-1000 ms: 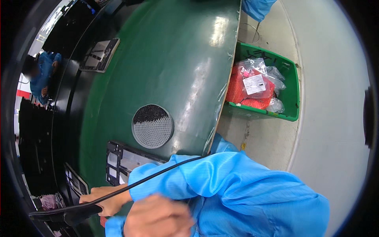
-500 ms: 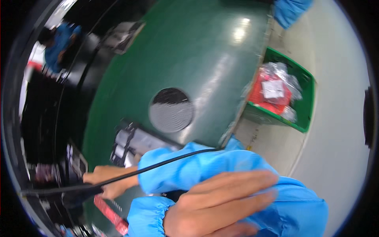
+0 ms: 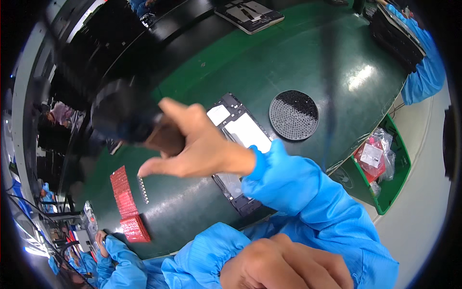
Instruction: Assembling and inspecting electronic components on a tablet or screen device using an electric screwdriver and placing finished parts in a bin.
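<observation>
My right hand reaches across from the right above the bench, thumb and index finger apart, other fingers curled round a dark rounded object too smeared by motion to name. Beneath that wrist lies an opened tablet, black-framed with white panels, partly hidden by hand and sleeve. Close in front at the lower edge, my left hand is bent with its fingers curled in; its fingertips and anything in them are hidden. A round grey dish with many small black pieces stands right of the tablet.
Red bubble wrap and a thin strip of small parts lie left on the green bench. Another opened tablet is at the far side. A green bin holds bags. Co-workers' blue sleeves show right and lower left.
The view has swung, so the dish and bin sit further right. My right hand now shows higher and nearer; the black cable across it is gone. My left hand's fingers have gone from straight to curled.
</observation>
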`<state>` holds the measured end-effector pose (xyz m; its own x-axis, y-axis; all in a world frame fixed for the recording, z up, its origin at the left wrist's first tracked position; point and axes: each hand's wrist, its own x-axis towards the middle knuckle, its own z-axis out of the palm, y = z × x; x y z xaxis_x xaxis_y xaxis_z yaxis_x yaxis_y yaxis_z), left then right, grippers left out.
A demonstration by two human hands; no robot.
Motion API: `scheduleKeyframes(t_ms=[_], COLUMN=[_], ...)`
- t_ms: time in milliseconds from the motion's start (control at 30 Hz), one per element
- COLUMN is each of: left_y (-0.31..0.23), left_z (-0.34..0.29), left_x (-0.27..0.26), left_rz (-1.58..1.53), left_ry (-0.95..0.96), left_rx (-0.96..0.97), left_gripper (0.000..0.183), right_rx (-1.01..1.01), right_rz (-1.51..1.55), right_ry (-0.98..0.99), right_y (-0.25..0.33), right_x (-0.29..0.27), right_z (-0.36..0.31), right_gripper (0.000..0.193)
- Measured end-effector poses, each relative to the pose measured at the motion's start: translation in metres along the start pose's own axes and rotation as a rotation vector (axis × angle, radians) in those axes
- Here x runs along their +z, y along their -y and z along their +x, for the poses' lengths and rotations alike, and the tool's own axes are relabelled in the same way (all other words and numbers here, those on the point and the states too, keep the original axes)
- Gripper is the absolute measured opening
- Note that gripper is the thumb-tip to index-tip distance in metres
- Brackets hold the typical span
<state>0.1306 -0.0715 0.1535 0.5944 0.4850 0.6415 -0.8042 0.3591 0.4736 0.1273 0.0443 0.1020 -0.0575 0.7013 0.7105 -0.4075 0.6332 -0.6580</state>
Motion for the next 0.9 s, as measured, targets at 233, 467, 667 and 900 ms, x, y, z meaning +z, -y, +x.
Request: scheduleKeyframes(t_ms=[233, 467, 667, 900], left_y=[-0.012, -0.038, -0.039, -0.043], left_z=[-0.061, -0.121, -0.141, -0.141], left_x=[-0.021, -0.124, -0.156, -0.158], left_rz=[0.613, 1.889, 1.789, 1.751], left_ry=[-0.287, -0.783, -1.112, -1.116], left_rx=[0.010, -0.091, -0.029, -0.058], left_gripper=[0.009, 0.015, 0.024, 0.024], right_rx=[0.141, 0.158, 0.225, 0.259], right_rz=[-0.239, -0.327, -0.355, -0.428], right_ry=[-0.224, -0.373, -0.362, -0.293], right_y=[0.066, 0.037, 0.028, 0.023], right_x=[-0.116, -0.163, -0.167, -0.170], right_z=[0.001, -0.024, -0.029, -0.028], right_gripper=[0.033, 0.028, 0.030, 0.031])
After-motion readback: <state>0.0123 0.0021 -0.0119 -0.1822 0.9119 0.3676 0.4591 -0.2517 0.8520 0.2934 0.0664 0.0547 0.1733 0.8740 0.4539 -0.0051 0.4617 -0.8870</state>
